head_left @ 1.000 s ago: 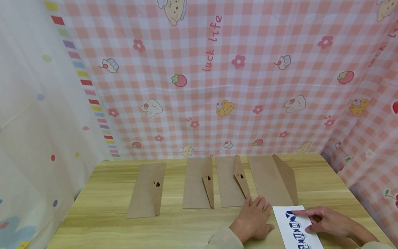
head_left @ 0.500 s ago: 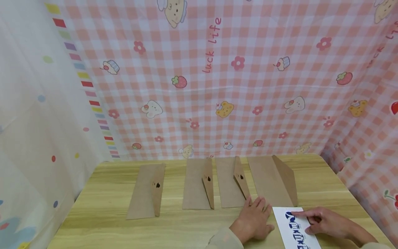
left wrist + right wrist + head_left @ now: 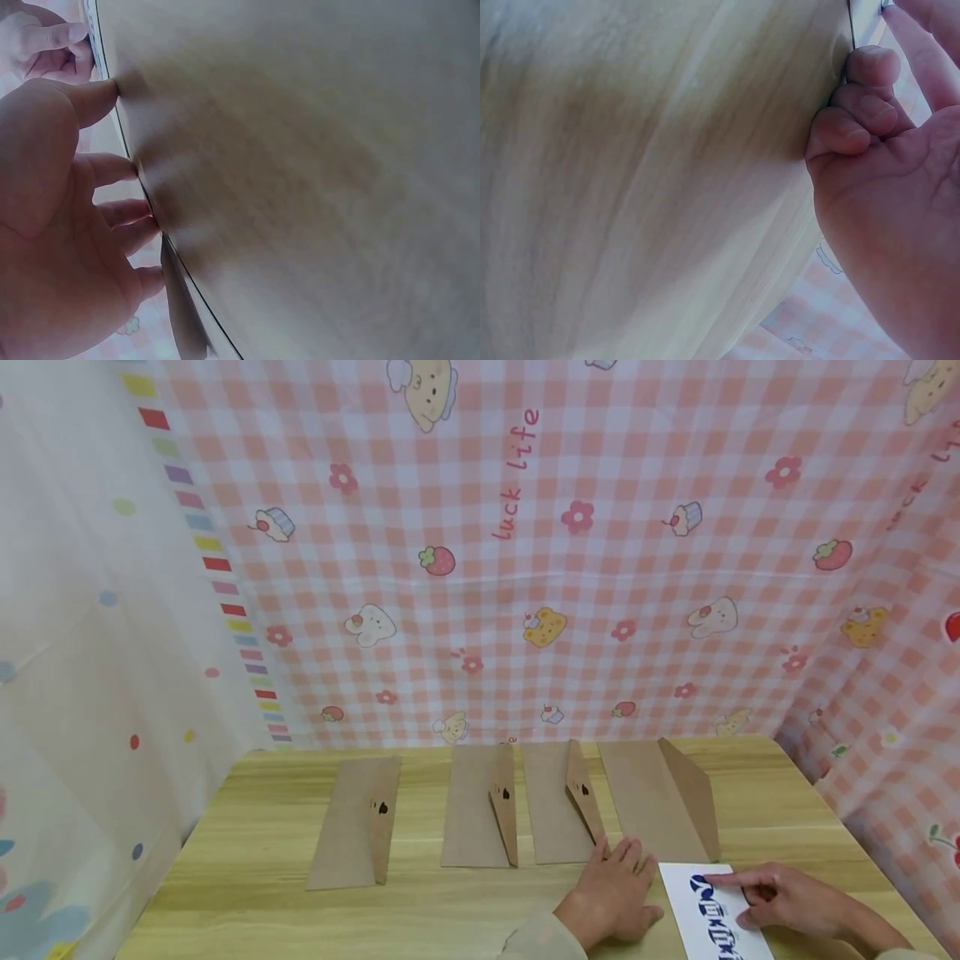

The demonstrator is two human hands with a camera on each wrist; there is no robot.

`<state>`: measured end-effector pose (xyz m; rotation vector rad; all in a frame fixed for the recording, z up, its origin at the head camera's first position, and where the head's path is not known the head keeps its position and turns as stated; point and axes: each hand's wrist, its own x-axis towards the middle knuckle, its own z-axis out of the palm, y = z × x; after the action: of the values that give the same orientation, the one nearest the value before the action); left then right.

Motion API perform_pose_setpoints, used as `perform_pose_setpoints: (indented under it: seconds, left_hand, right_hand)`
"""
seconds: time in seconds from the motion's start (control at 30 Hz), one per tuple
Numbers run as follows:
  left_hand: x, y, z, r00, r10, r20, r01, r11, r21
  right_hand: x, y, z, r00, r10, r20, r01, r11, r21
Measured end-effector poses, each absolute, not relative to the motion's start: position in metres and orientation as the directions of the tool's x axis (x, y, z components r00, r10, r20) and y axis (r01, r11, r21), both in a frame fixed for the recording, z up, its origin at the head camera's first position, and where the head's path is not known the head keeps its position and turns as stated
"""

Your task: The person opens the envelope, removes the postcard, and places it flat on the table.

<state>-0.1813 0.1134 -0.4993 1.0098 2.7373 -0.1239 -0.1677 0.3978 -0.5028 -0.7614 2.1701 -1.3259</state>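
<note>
In the head view, a white card printed with large dark blue characters lies on the table, cut off by the bottom edge. My right hand touches it: the index finger is straight, its tip on the top character, and the other fingers are curled. The thumb lies at the card's right edge. My left hand rests palm down on the table left of the card, fingers spread, fingertips by the lower edges of a brown paper envelope and a wider one with its flap unfolded.
Two more brown envelopes lie to the left, one at centre and one farther left. Small black prints mark the folded flaps. Behind the wooden table hangs a pink checked cloth, with a dotted white cloth at the left.
The view tilts up slightly, so everything sits a little lower in the picture. Both hands, the card and the envelopes keep their places.
</note>
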Motion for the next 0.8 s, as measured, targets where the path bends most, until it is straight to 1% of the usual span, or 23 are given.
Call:
perform_pose_setpoints:
  seconds: [0.17, 0.33, 0.6, 0.7, 0.8]
  left_hand:
    - [-0.1809, 0.1129, -0.4997, -0.739, 0.635, -0.226, 0.652, 0.758, -0.001]
    - [-0.1791, 0.1116, -0.4993, -0.74, 0.641, -0.206, 0.656, 0.754, -0.01]
    - [-0.1774, 0.1106, -0.4968, -0.74, 0.642, -0.199, 0.659, 0.752, -0.022]
    - [-0.1776, 0.1106, -0.4971, -0.739, 0.646, -0.191, 0.661, 0.75, -0.02]
    - [-0.1783, 0.1103, -0.4976, -0.739, 0.651, -0.176, 0.663, 0.749, -0.015]
  right_hand:
    - [-0.168, 0.3982, -0.5029, -0.722, -0.679, -0.132, -0.178, 0.366, -0.914]
    - [-0.1676, 0.3977, -0.5019, -0.722, -0.679, -0.128, -0.186, 0.37, -0.91]
    - [-0.1685, 0.3975, -0.5008, -0.708, -0.692, -0.143, -0.162, 0.356, -0.92]
    - [-0.1683, 0.3966, -0.5001, -0.717, -0.684, -0.133, -0.187, 0.374, -0.908]
    - [-0.1676, 0.3957, -0.4992, -0.744, -0.657, -0.123, -0.22, 0.415, -0.883]
